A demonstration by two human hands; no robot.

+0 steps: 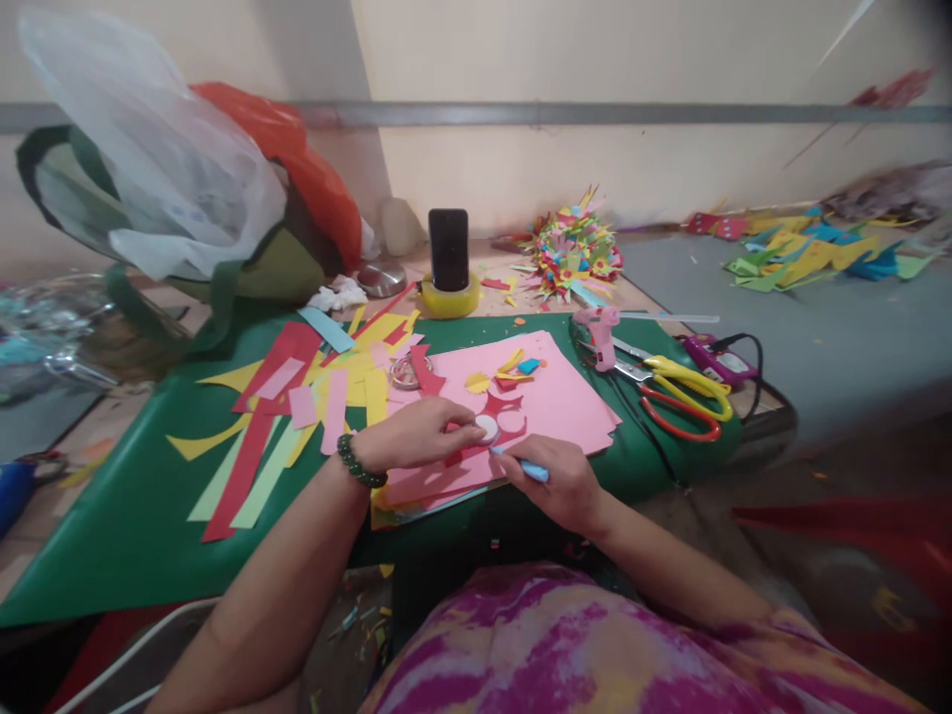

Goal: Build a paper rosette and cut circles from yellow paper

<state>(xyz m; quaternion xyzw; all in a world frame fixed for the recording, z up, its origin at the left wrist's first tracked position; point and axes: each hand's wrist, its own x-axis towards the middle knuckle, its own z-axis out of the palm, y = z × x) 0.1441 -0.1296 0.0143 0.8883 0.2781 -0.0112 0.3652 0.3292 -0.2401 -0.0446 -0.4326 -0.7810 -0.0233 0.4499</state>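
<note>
My left hand [427,433] presses a small white round disc [487,428] down on red paper, fingertips at its edge. Between the fingers of my right hand [561,486] is a light blue pen [534,471], its tip close to the disc. Red paper scraps with round cut-outs [506,403] lie around the disc. Beneath them is a stack of pink paper sheets [565,397]. Small yellow, red and blue paper pieces [529,366] sit just beyond my hands.
Coloured paper strips [338,397] cover the green mat [149,496] at left. To the right lie a pink glue gun [601,337], yellow-handled scissors [691,387] and red-handled scissors [680,421]. Behind stand a phone [449,248] on a tape roll [450,297] and a paper-flower ball [576,248].
</note>
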